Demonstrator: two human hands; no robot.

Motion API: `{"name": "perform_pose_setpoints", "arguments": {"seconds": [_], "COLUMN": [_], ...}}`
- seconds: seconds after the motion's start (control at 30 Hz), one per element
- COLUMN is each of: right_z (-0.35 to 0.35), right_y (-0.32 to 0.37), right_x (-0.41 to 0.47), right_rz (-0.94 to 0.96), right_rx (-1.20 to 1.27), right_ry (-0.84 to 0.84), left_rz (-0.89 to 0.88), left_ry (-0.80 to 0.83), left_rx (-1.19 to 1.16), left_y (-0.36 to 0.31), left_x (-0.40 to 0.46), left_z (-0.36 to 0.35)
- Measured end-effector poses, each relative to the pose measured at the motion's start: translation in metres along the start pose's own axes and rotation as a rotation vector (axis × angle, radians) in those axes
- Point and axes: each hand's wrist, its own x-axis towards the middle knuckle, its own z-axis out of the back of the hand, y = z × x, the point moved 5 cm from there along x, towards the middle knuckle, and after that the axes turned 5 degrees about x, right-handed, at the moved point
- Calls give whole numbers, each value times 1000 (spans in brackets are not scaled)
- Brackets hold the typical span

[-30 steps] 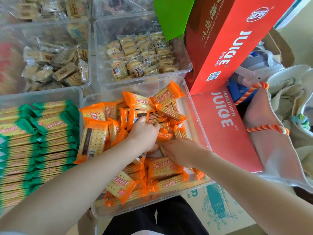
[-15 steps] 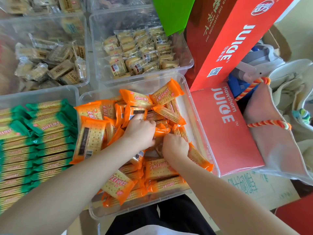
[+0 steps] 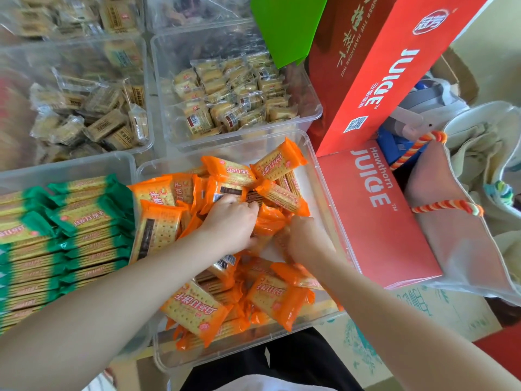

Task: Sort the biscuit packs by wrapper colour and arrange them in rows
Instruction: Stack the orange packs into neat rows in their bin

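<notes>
Orange packs [image 3: 194,307] jumbled, axes mixed

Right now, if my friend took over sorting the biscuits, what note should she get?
Left hand: curled into the orange packs, fingers buried; what it grips is hidden.
Right hand: fingers also down among them; grip hidden.
Orange packs lie jumbled in the near clear bin.
Done: green packs lie stacked in rows in the left bin.
Left: line up the orange ones in rows.

Stockroom: snack bins [image 3: 315,114], juice cartons [image 3: 377,215]
</notes>
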Motion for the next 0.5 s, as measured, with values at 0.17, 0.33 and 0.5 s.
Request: {"name": "perform_pose_setpoints", "arguments": {"seconds": [0.17,0.33,0.5], "right_z": [23,52,75], "right_y": [-14,-17,-14], "right_x": [-13,-35,-50], "right_rz": [-12,96,391], "right_rx": [173,279,274], "right_ry": [-97,-359,-357], "left_rz": [-16,-34,-66], "left_ry": [51,136,136], "left_rx": [2,0,66], "left_y": [-9,-13,-22], "left_x": [-4,-4,2], "left_z": [-2,-3,-9]}}
